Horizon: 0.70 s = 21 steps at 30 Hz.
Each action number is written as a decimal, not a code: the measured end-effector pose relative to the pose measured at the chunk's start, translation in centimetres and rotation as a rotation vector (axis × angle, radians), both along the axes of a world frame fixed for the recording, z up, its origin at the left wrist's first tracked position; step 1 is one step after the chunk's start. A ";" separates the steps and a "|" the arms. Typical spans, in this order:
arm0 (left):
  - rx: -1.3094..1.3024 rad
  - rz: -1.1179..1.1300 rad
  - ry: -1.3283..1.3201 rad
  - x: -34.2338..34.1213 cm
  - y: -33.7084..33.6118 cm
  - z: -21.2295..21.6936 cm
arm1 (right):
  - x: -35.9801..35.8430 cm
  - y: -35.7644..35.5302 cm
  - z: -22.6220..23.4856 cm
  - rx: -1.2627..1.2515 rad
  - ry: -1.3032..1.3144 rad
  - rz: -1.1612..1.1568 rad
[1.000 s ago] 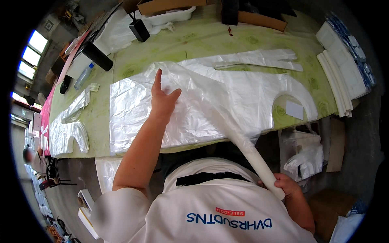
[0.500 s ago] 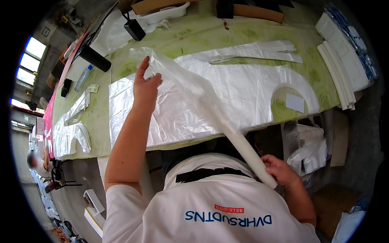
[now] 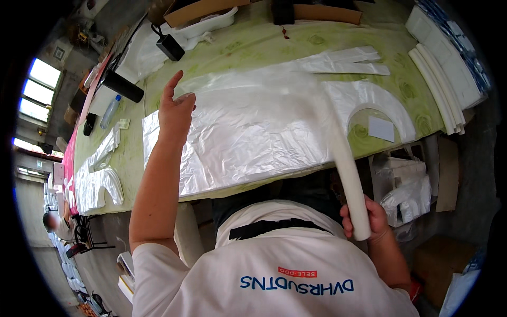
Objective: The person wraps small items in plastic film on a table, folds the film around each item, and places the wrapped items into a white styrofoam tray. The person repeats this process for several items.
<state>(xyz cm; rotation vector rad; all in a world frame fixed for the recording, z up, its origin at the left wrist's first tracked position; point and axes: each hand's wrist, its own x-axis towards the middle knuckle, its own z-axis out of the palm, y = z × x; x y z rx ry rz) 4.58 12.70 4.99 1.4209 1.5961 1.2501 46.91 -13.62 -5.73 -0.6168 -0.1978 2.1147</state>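
Observation:
My right hand [image 3: 376, 217] grips the lower end of a long white roll of thin plastic film [image 3: 349, 177], which stands tilted over the table's front edge. The roll's upper part and the film around it are smeared by motion. My left hand [image 3: 177, 108] is raised over the left part of the white plastic sheets [image 3: 237, 153], forefinger and thumb apart; the other fingers are partly hidden. Those wrinkled sheets lie flat, with a curved cut-out on the right and long strips toward the back. A small white card [image 3: 381, 129] lies inside the curve.
The green patterned table [image 3: 253, 47] carries a black cylinder [image 3: 122, 87], a black box with a strap [image 3: 170, 47], a bottle [image 3: 110, 112] and a smaller white plastic piece [image 3: 100, 182]. White rolls [image 3: 434, 90] lie at the right edge. Another person [image 3: 60, 224] is at far left.
The roll has swung more upright, its upper end moving right and the film sweeping across the sheets. My left hand has moved slightly left; my right hand now wraps the roll's lower end.

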 end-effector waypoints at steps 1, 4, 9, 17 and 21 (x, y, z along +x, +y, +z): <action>-0.002 -0.015 0.050 0.2 -0.1 0.3 | -0.3 0.2 0.8 -0.043 -0.047 -0.027; 0.024 -0.048 0.079 0.5 0.2 -0.5 | -0.4 0.1 0.4 -0.096 -0.138 -0.049; -0.042 0.011 0.037 0.7 0.4 -0.6 | 1.0 -1.7 -0.9 0.141 -0.042 -0.049; 0.011 0.106 -0.026 -5.8 1.2 -4.4 | 4.6 -2.6 -2.8 0.298 0.401 -0.066; 0.116 0.170 -0.038 -8.8 0.6 -4.2 | 6.7 -3.5 -1.8 0.160 0.079 -0.087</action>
